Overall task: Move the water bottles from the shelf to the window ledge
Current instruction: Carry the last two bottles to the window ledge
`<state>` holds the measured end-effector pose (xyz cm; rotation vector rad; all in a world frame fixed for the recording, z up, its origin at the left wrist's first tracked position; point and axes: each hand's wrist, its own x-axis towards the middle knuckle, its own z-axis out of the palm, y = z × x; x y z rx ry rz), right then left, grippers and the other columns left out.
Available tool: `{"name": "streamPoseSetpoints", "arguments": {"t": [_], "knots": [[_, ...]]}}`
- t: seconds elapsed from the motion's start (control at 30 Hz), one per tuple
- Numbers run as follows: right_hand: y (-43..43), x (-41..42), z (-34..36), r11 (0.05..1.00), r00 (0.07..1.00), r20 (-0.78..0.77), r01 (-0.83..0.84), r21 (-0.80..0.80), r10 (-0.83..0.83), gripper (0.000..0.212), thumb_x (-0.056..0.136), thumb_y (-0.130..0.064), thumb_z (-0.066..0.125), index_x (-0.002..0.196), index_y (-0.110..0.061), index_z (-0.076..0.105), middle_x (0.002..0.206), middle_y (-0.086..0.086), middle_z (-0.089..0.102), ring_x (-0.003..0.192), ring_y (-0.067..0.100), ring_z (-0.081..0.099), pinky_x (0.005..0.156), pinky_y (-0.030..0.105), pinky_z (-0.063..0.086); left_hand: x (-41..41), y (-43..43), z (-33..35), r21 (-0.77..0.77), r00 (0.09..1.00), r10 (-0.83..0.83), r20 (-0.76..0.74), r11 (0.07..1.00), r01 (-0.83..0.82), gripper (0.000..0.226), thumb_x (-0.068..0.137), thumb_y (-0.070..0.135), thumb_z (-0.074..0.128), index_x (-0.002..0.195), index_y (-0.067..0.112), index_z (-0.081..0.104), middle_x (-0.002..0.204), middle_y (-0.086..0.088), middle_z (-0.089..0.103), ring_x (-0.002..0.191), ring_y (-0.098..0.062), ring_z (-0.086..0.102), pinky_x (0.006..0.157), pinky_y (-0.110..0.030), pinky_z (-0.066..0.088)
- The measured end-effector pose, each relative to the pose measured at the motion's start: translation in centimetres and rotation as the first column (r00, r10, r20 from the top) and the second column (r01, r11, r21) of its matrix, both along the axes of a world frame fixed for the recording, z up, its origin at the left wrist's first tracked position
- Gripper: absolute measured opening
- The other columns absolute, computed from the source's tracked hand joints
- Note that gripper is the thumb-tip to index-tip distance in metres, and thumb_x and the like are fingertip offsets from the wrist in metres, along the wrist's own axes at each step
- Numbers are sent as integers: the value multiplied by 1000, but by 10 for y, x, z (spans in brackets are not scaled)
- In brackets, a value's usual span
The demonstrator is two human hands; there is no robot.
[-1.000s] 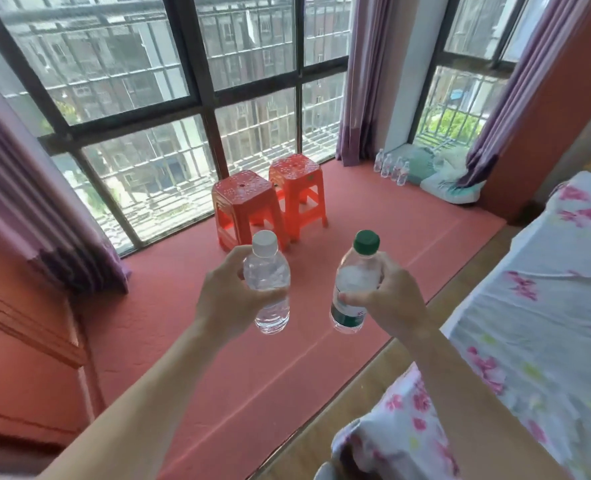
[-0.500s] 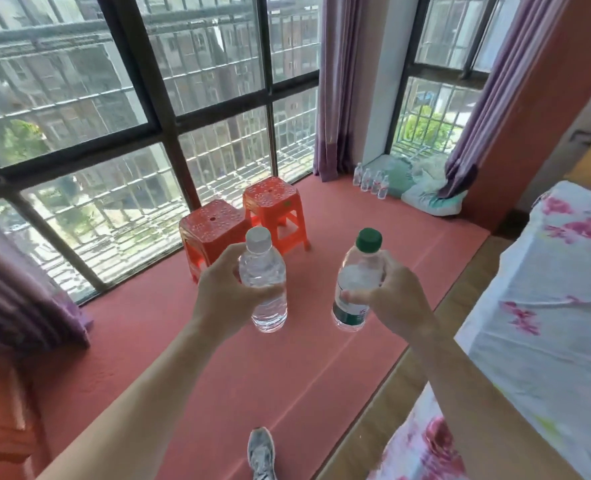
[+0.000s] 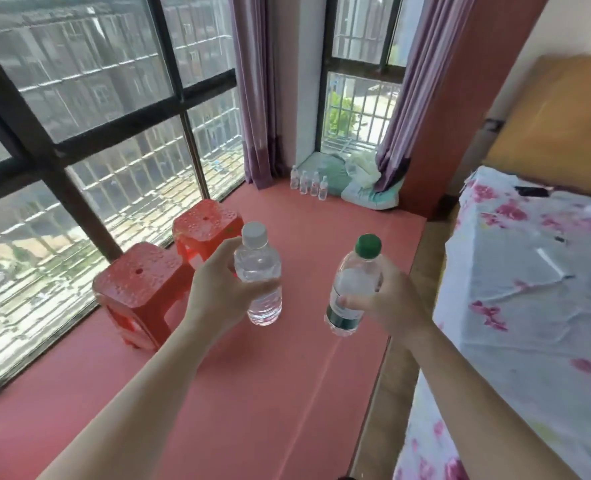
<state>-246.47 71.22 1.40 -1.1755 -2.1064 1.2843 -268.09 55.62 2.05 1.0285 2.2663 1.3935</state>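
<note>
My left hand (image 3: 218, 289) grips a clear water bottle with a white cap (image 3: 259, 271), held upright in the air. A second bottle with a green cap and green label (image 3: 353, 282) is in my right hand (image 3: 387, 299), tilted slightly. Both hover above the wide red window ledge (image 3: 270, 393). Far ahead, several small water bottles (image 3: 309, 183) stand in a row on the ledge near the corner window.
Two red plastic stools (image 3: 141, 282) stand on the ledge by the big barred window on the left. A pale green cushion (image 3: 367, 195) and purple curtains (image 3: 256, 91) fill the far corner. A bed with a flowered sheet (image 3: 529, 289) runs along the right.
The view has swung right and moved forward along the ledge; the stools have slid to the left and the far row of bottles looks nearer. Both hands keep their bottles.
</note>
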Motion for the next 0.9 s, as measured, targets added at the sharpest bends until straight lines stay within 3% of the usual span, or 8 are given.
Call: {"name": "streamPoseSetpoints", "arguments": {"t": [0.13, 0.27, 0.37, 0.5, 0.57, 0.67, 0.77, 0.9], "knots": [[42, -17, -7, 997, 997, -2, 72, -28, -72, 65, 58, -37, 85, 117, -39, 57, 108, -14, 65, 103, 12, 62, 87, 40, 56, -22, 58, -5, -21, 996, -84, 27, 996, 85, 73, 54, 43, 92, 119, 42, 60, 101, 18, 72, 91, 0, 67, 82, -28, 54], [101, -37, -9, 993, 993, -23, 117, -25, -117, 62, 60, -33, 86, 115, -36, 57, 106, -11, 65, 101, 13, 62, 84, 35, 55, -41, 125, -8, -36, 990, -142, 23, 989, 143, 74, 54, 41, 94, 120, 40, 61, 99, 21, 71, 89, 6, 66, 78, -22, 51], [152, -54, -9, 992, 992, -33, 122, -31, -123, 56, 63, -30, 86, 111, -36, 58, 104, -9, 66, 98, 12, 62, 80, 33, 54, -62, 178, -9, -57, 987, -161, 16, 985, 162, 75, 52, 44, 93, 119, 41, 61, 97, 21, 72, 86, 6, 67, 79, -26, 54], [219, -83, -4, 993, 994, -34, 107, -42, -108, 51, 63, -29, 84, 107, -37, 59, 102, -9, 67, 96, 12, 63, 83, 36, 55, -94, 244, 6, -68, 987, -149, -55, 987, 146, 76, 54, 45, 93, 121, 41, 59, 98, 18, 71, 84, 3, 67, 73, -24, 55], [253, -103, 3, 996, 996, -37, 85, -22, -86, 53, 63, -30, 84, 109, -37, 59, 102, -11, 67, 96, 11, 63, 81, 33, 54, -110, 276, 17, -50, 989, -127, -71, 991, 123, 75, 56, 43, 94, 123, 40, 58, 98, 17, 70, 83, 1, 67, 63, -17, 52], [294, -129, 13, 997, 996, -44, 71, -5, -71, 55, 64, -28, 85, 113, -35, 59, 101, -12, 67, 96, 8, 62, 73, 25, 48, -134, 313, 22, -35, 991, -114, -76, 993, 112, 76, 55, 45, 94, 122, 42, 57, 98, 19, 71, 87, 2, 67, 73, -22, 52], [330, -154, 20, 998, 997, -48, 62, -2, -62, 55, 65, -27, 85, 114, -34, 60, 102, -12, 67, 95, 6, 62, 71, 23, 45, -157, 350, 21, -37, 993, -98, -60, 995, 96, 76, 55, 43, 94, 122, 40, 58, 96, 21, 70, 86, 6, 65, 70, -18, 48], [384, -194, 14, 995, 993, -65, 97, -10, -97, 56, 58, -34, 85, 108, -36, 61, 101, -12, 67, 97, 9, 63, 81, 33, 53, -198, 406, 14, -19, 994, -103, -46, 995, 102, 72, 56, 38, 94, 120, 39, 60, 93, 22, 68, 81, 12, 62, 64, -12, 41]]}}
